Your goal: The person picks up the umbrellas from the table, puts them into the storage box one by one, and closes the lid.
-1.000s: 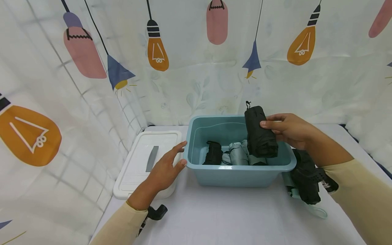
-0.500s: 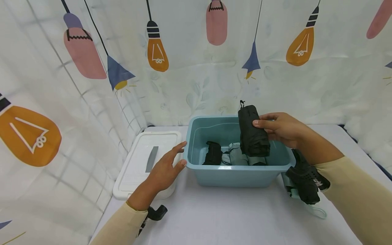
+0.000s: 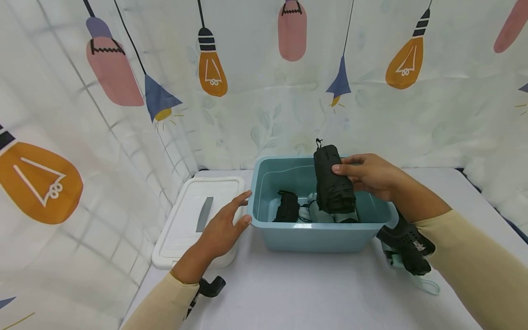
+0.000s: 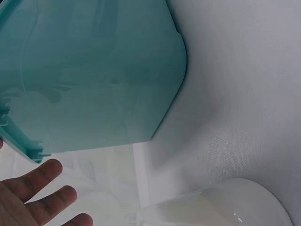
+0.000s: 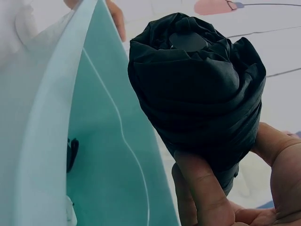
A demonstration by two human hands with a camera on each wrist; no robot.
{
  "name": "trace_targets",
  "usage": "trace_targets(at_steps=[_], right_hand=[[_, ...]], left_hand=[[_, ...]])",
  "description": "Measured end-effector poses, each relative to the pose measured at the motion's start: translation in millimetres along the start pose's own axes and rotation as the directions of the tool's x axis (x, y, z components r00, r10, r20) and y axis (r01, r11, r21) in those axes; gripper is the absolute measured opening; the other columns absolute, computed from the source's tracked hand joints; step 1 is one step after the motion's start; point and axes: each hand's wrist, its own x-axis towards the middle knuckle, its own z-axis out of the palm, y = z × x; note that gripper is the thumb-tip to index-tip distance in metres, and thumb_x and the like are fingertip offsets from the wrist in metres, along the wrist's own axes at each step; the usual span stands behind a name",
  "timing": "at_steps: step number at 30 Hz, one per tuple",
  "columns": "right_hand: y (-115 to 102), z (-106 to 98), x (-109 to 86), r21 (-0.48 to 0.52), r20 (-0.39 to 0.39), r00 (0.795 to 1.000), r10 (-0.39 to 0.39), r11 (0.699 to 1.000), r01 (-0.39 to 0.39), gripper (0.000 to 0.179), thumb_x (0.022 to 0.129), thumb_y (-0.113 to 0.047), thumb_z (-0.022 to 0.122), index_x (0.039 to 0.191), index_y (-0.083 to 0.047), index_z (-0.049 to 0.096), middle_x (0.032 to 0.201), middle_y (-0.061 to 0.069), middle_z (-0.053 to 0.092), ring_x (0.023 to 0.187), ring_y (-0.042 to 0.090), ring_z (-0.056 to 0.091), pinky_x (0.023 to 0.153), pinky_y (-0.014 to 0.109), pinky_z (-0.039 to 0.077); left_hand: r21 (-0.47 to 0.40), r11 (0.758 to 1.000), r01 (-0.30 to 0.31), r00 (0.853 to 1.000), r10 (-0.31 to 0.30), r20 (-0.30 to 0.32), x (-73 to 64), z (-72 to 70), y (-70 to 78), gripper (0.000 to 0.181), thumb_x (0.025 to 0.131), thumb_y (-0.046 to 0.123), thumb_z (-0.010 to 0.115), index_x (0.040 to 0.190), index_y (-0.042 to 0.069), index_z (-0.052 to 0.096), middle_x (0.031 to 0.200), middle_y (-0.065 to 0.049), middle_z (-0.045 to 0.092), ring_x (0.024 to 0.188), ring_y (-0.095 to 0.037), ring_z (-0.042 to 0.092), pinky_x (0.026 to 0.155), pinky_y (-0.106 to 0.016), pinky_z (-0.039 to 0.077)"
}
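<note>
Nearest, the left hand [image 3: 220, 229] waits, fingers loosely extended by the left rim of the blue bin [image 3: 313, 236], handy for steadying it; whether it's touching, I can't tell! Farther in, the right hand [image 3: 367, 176] has thumb and fingers clamped on the black bundle [image 3: 334, 188], tilted above the bin. Best keep that pinch firm, its lower end clear of the near rim. Pale rolls [image 3: 319, 213] crowd underneath, a dark pouch [image 3: 288, 207] to their left; beyond, the curtain [image 3: 264, 101] backs the far side.
</note>
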Motion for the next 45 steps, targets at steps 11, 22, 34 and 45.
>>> trace_targets(at_steps=[11,22,34,45], right_hand=[[3,8,4.4,0.018,0.007,1.000,0.023,1.000,-0.023,0.089,0.099,-0.037,0.071,0.161,0.003,0.019,0.152,0.025,0.038,0.132,0.040,0.047,0.107,0.050,0.044],[7,9,1.9,0.096,-0.020,1.000,-0.021,0.995,0.023,0.060,0.104,-0.018,0.063,0.153,0.005,0.036,0.151,0.023,0.040,0.125,0.035,0.055,0.093,0.034,0.055],[18,-7,-7.2,0.038,-0.042,0.998,-0.045,0.998,0.046,0.063,0.106,-0.025,0.060,0.155,0.004,0.033,0.154,0.025,0.036,0.114,0.024,0.060,0.097,0.036,0.053],[27,-24,-18.2,0.021,-0.038,0.997,-0.069,0.997,0.070,0.064,0.106,-0.028,0.060,0.154,0.004,0.033,0.151,0.022,0.037,0.110,0.016,0.062,0.094,0.032,0.054]], left_hand=[[-0.002,1.000,-0.003,1.000,0.003,0.002,0.7,1.1,1.4,0.064,0.103,0.060,0.048,0.161,0.041,0.027,0.144,-0.007,0.056,0.135,-0.036,0.050,0.100,-0.067,0.042],[-0.003,1.000,-0.009,1.000,0.009,0.003,-0.2,0.4,2.7,0.067,0.103,0.064,0.044,0.162,0.038,0.028,0.144,-0.008,0.056,0.135,-0.036,0.050,0.100,-0.068,0.042],[0.006,1.000,0.000,1.000,0.000,0.004,0.6,2.2,1.5,0.067,0.103,0.061,0.046,0.162,0.037,0.027,0.146,-0.010,0.056,0.135,-0.036,0.051,0.099,-0.067,0.044],[0.008,1.000,0.026,1.000,-0.026,0.002,0.8,0.3,2.4,0.066,0.104,0.060,0.047,0.162,0.037,0.027,0.147,-0.010,0.055,0.136,-0.039,0.049,0.099,-0.069,0.043]])
